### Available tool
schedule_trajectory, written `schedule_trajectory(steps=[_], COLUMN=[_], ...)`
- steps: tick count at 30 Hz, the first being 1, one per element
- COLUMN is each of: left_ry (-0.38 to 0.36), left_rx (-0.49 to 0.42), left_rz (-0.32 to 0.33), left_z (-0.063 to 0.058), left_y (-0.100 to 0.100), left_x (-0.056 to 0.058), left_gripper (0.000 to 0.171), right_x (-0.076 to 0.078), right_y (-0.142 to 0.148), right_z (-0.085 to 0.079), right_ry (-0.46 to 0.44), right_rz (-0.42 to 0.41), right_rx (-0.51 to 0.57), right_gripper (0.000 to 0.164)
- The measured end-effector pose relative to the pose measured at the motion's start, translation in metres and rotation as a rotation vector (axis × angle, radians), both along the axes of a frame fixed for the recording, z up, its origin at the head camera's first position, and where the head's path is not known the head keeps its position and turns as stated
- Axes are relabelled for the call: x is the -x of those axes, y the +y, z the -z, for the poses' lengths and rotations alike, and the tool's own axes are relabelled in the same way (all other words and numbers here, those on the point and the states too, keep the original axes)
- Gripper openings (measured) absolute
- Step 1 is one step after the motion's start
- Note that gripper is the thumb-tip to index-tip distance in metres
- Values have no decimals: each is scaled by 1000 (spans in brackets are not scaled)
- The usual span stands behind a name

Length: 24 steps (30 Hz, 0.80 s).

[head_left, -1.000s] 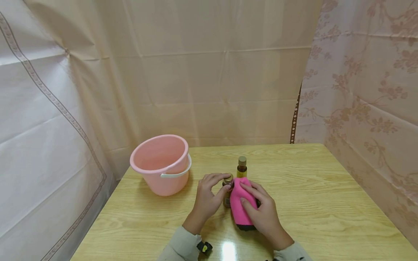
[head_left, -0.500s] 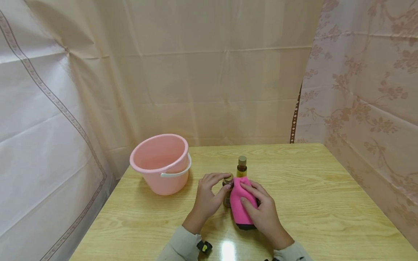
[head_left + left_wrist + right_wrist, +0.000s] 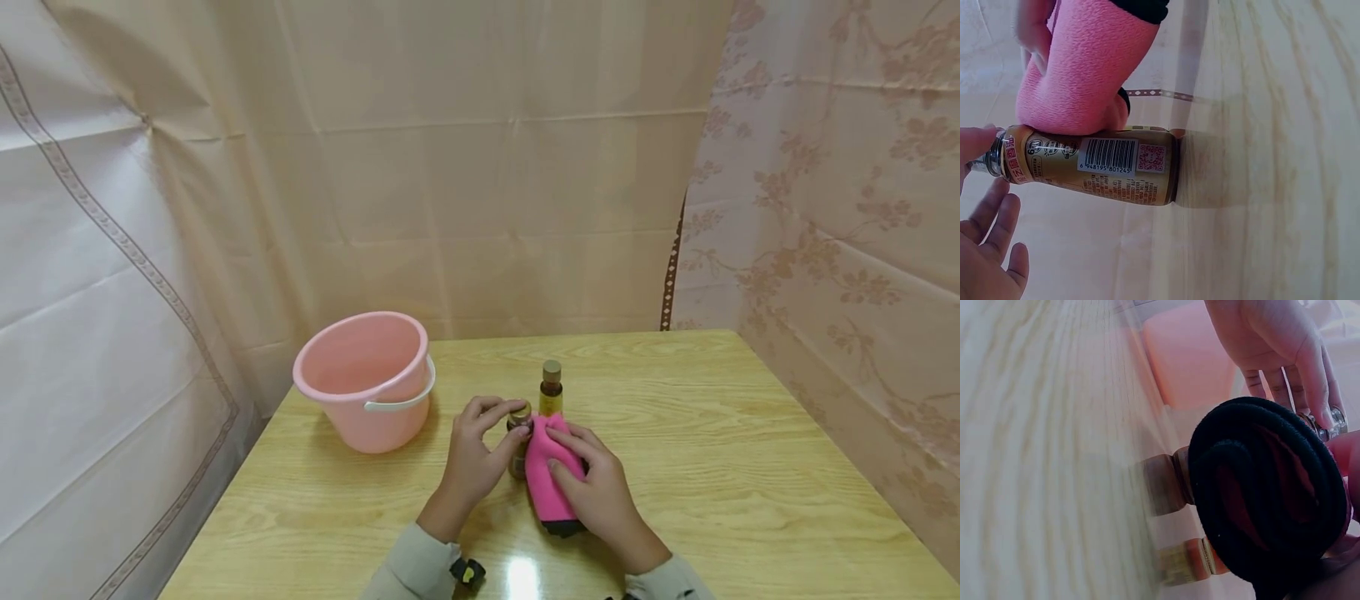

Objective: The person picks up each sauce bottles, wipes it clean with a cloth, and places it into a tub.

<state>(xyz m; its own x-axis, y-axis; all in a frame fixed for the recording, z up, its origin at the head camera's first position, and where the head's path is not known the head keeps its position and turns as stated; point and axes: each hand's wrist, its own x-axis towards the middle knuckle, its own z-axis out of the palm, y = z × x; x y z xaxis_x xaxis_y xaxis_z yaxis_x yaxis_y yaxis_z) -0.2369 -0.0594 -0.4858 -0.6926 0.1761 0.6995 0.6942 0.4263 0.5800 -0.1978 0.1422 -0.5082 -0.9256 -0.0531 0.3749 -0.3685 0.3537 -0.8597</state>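
Hardly anything has moved since half a second ago: the head view has shifted slightly, while both hands, the bottles and the cloth keep their places relative to one another. At far left hangs a white drape (image 3: 82,300) with a patterned band; beside it, a beige drape (image 3: 480,167) spans the back. On the left part of the wooden bench (image 3: 720,467) stands a pink bucket (image 3: 371,426), its white handle (image 3: 401,404) lowered against the near right side.

Next comes the left hand (image 3: 472,458), a black strap (image 3: 468,572) by its sleeve cuff, thumb and fingers gripping the front bottle (image 3: 1091,165) around its neck and gold cap. That bottle stands upright on the bench, and the left wrist view shows a barcode and a red square code on its gold label. Just to its right, touching its side, is a pink cloth (image 3: 551,475) with a black edge, folded over itself. Behind the cloth, the rear bottle (image 3: 551,400) stands upright, gold-capped and partly hidden. Farther right, the right hand (image 3: 600,483) grasps the cloth between thumb and fingers. A flowered drape (image 3: 847,217) hangs at far right.
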Motion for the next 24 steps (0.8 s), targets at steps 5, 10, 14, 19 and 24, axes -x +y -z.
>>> schedule_trajectory(steps=[5,10,14,19,24], left_ry=[23,42,39,35,26], left_rx=[-6,-2,9,22,26], left_rz=[5,5,-4,-16,-23], left_z=[-1,-2,-2,-2,0], left_y=[0,1,0,0,-1], left_x=[-2,-2,-2,-2,-1], left_gripper=[29,29,29,29,29], right_x=[1,2,3,4,2], right_y=[-1,-1,-1,0,-1], right_z=[0,1,4,5,3], right_ry=[-41,-96,-146,-160,-124], right_rz=[21,43,43,35,46], right_rx=[-38,-101,-157,-180,-179], right_gripper=[41,41,42,42,43])
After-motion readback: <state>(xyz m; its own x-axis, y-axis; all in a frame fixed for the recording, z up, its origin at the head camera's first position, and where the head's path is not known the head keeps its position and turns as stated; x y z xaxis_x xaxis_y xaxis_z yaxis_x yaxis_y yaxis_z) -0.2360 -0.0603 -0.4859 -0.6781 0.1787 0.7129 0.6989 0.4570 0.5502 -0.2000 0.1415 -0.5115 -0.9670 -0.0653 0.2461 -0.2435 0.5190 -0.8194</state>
